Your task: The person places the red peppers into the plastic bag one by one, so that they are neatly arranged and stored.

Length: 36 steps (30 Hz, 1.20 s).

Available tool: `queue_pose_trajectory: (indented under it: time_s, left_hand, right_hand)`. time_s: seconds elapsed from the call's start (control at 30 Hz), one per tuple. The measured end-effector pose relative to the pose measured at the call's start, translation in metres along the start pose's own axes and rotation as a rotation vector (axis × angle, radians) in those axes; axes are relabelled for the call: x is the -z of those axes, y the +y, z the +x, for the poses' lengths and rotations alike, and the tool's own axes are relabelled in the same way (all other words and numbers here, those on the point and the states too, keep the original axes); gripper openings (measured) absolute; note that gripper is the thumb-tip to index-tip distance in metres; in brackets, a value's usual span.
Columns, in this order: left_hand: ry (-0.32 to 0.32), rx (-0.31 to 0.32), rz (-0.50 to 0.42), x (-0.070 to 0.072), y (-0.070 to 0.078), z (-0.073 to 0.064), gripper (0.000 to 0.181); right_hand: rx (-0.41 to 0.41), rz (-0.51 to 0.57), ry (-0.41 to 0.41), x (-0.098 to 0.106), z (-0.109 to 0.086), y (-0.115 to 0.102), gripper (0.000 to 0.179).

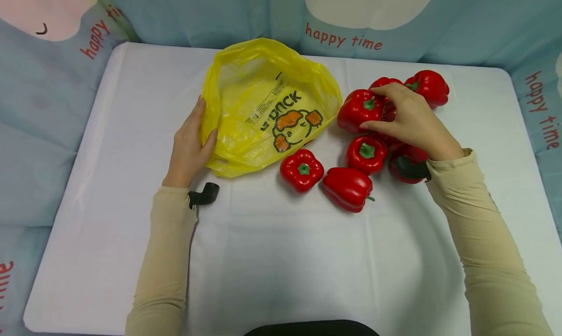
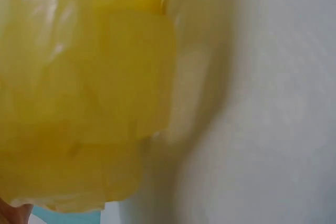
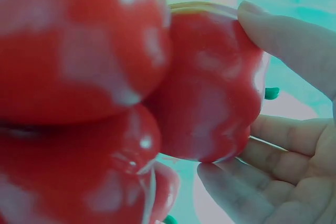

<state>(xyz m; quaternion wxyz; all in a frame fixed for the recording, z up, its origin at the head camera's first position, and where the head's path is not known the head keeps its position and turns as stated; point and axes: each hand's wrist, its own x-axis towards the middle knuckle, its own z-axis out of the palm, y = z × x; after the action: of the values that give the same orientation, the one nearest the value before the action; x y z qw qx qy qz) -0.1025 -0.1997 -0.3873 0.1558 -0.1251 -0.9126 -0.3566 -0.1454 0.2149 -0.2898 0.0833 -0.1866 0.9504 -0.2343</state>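
A yellow plastic bag (image 1: 237, 97) with a printed duck lies with its mouth spread wide at the table's back middle. At its left edge, my left hand (image 1: 189, 143) holds the bag, the thumb on the near side and some fingertips hidden behind the plastic. In the left wrist view the yellow bag (image 2: 84, 77) fills the left half. My right hand (image 1: 410, 116) grips a red bell pepper (image 1: 357, 112) beside the bag's right rim, thumb and fingers on opposite sides. The right wrist view shows that bell pepper (image 3: 210, 87) between thumb and fingers, close against other peppers.
Nearer me lie a red pepper (image 1: 302, 170), another on its side (image 1: 349, 189) and one with its stem up (image 1: 366, 154). More peppers, such as a far-right one (image 1: 430, 88), cluster around my right hand. A white cloth (image 1: 281, 258) covers the table.
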Motion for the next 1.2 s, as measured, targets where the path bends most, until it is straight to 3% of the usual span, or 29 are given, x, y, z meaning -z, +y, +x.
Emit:
queue_pose_trajectory:
  time_s: [0.2,0.33,0.47,0.7,1.0,1.2]
  left_hand:
    - [0.018,-0.016,-0.063,-0.003,-0.01,-0.004,0.061]
    - [0.021,-0.007,-0.074,-0.004,-0.013,-0.01,0.062]
    - [0.036,-0.038,-0.076,-0.006,-0.015,-0.013,0.062]
    - [0.048,-0.081,-0.078,-0.007,-0.016,-0.007,0.061]
    - [0.03,-0.095,-0.088,-0.007,-0.013,-0.004,0.061]
    - [0.023,-0.099,-0.077,-0.007,-0.013,-0.005,0.061]
  right_hand:
    - [0.008,-0.009,0.097,-0.004,-0.013,-0.014,0.07]
    - [-0.002,0.011,0.117,-0.003,-0.014,-0.018,0.069]
    - [-0.006,0.014,0.151,0.004,-0.016,-0.024,0.068]
    - [0.07,-0.004,0.226,0.013,-0.012,-0.031,0.063]
    - [0.066,0.022,0.19,0.016,-0.003,-0.047,0.068]
    - [0.127,0.05,0.157,0.008,0.017,-0.064,0.071]
